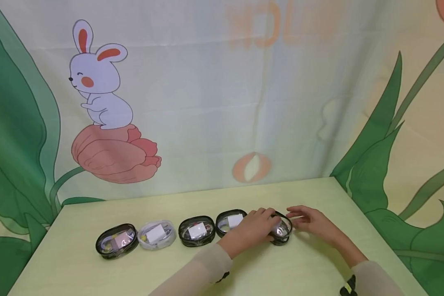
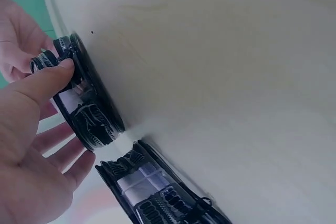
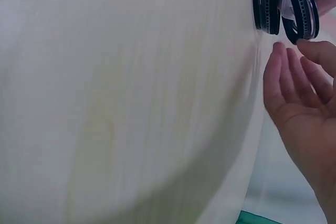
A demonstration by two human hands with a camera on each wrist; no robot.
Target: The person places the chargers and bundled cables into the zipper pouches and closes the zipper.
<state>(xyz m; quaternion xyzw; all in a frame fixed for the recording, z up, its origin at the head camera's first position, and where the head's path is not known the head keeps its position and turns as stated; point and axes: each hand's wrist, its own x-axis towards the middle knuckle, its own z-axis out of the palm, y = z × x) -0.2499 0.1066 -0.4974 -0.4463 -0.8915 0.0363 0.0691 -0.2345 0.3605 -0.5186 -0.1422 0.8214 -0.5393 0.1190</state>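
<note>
At the right end of a row lies a small oval clear pouch [image 1: 281,231] with black zipped edging. My left hand [image 1: 252,227] holds it from its left side and covers part of it. The left wrist view shows the thumb pressed on the near side of this pouch [image 2: 97,111], the fingers reaching to its far side. At the pouch's right end, its black-edged lid [image 3: 302,6] stands apart from the base. My right hand [image 1: 312,221] is beside that end, fingers gently bent, thumb tip right at the lid's lower edge.
Left of the held pouch stands a black-edged pouch [image 1: 230,220] with a white card, partly behind the left hand. Farther left are another black-edged pouch [image 1: 197,231], a white-edged pouch [image 1: 157,234] and a black-edged one [image 1: 117,241]. A printed curtain [image 1: 192,102] hangs behind the table [image 1: 281,273].
</note>
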